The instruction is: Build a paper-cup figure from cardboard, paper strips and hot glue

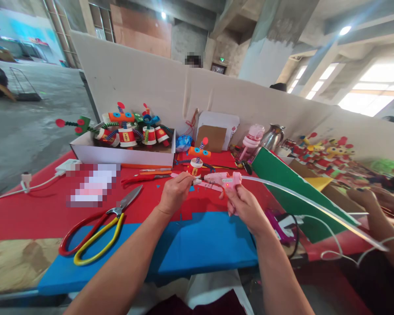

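Observation:
My right hand point(244, 203) grips a pink glue gun point(228, 179) by its handle, and a small red light glows on its side. From the back of it a long clear glue stick point(302, 201) runs off to the right. My left hand point(175, 192) is closed in a pinch just in front of the nozzle. A small whitish bit shows at its fingertips, too small to name. Right behind the fingers stands a paper-cup figure point(196, 167) with an orange tube head point(199, 152) and dark spiral arms. Pink paper strips point(210, 187) lie under the glue gun.
Large red-and-yellow-handled scissors point(116, 212) and red-handled pliers point(144, 178) lie at left. Behind them a white box point(124, 156) holds several cup figures. A green board point(292, 192) leans at right, near a pink bottle point(252, 138) and steel kettle point(273, 136). A co-worker's hands point(364, 201) are far right.

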The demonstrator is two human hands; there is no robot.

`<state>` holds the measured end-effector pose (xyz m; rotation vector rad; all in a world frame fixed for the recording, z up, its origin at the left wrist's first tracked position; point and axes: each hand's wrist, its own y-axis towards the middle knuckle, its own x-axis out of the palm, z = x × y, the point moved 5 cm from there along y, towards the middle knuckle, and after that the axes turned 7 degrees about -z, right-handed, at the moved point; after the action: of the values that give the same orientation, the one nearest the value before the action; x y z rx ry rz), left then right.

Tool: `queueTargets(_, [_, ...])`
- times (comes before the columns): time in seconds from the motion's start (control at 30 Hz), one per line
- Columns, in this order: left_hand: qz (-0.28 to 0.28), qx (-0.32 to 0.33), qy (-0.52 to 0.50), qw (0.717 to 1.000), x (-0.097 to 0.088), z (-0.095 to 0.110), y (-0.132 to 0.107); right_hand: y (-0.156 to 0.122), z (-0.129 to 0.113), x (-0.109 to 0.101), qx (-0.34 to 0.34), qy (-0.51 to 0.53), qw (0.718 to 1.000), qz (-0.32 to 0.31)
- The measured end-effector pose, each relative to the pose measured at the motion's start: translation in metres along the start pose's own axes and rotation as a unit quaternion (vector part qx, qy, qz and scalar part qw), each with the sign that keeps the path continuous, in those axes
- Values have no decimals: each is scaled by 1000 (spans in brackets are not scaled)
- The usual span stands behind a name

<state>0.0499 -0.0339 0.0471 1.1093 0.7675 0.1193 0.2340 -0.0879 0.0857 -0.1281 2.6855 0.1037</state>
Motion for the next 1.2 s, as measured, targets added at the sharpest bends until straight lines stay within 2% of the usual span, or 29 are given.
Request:
queueTargets(0.53, [-9, -9, 7, 1000, 2, -1, -1, -1, -6, 6, 6, -4, 1000, 1])
queueTargets(1.2, [-14, 0, 15, 1000, 3, -1, -2, 0, -7, 3, 6, -28, 1000, 6])
